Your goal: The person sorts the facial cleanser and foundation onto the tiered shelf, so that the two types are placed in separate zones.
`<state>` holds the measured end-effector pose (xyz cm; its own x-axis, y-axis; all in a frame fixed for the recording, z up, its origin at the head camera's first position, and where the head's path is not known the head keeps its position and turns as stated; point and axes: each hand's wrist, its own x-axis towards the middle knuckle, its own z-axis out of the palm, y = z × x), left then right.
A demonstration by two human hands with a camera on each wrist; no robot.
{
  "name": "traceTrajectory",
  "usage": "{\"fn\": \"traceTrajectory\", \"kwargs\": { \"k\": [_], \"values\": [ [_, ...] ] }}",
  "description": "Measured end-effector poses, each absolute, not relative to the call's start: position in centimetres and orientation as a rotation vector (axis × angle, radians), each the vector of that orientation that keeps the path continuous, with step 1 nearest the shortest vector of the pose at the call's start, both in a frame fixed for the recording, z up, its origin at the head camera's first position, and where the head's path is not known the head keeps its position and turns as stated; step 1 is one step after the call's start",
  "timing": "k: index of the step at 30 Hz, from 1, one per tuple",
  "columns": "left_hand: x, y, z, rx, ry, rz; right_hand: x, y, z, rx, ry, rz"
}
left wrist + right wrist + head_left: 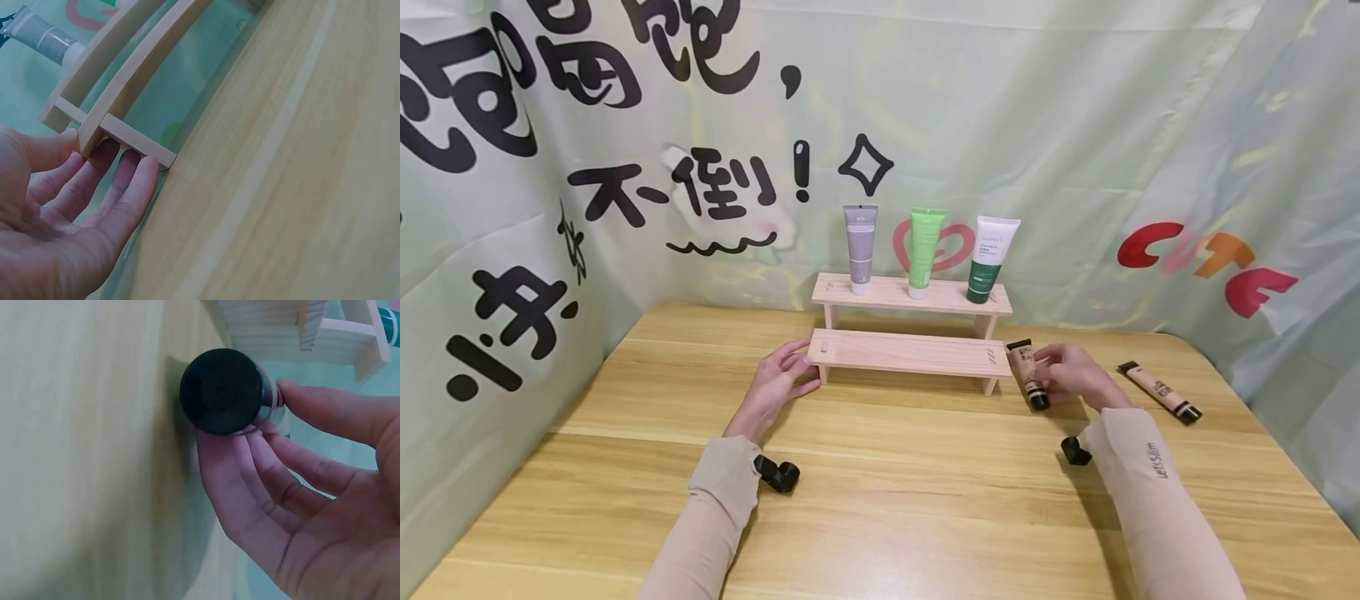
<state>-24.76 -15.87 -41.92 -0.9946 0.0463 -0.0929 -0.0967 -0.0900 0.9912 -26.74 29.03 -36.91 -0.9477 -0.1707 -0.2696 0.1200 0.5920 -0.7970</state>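
Note:
My left hand [778,379] holds the left end of a two-step wooden display stand [910,352]. Up close, the thumb meets the board's end [94,128], and the fingers lie by its underside and leg. Right of the stand, my right hand [1071,372] grips a beige squeeze tube [1024,367] with black ends, thumb on one side and fingers on the other. Its round black cap [222,392] faces the right wrist camera. On the upper step stand a grey-purple tube [861,246], a green tube [924,250] and a white-and-green tube [990,258].
A second beige tube [1159,390] with a black cap lies on the table [925,483], right of my right hand. Behind the stand hangs a pale printed cloth [1037,125], which also runs along both sides. A small black camera sits on each wrist.

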Motion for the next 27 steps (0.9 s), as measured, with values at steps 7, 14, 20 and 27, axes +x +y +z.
{"fn": "traceTrajectory", "kwargs": {
  "k": [7, 14, 20, 27],
  "values": [
    [-24.7, -15.9, -41.9, -0.063, 2.057, 2.243, -26.4, 29.5, -35.8, -0.029, 2.500, -1.419],
    [-24.7, -15.9, -41.8, -0.072, 2.053, 2.244, -25.9, 29.2, -34.9, -0.058, 2.527, -1.586],
    [-24.8, -15.8, -42.0, -0.049, 2.047, 2.249, -25.8, 28.5, -34.5, -0.092, 2.545, -1.721],
    [-24.7, -15.8, -42.0, -0.050, 2.049, 2.245, -25.9, 27.2, -34.2, -0.201, 2.533, -1.861]
  ]
}}
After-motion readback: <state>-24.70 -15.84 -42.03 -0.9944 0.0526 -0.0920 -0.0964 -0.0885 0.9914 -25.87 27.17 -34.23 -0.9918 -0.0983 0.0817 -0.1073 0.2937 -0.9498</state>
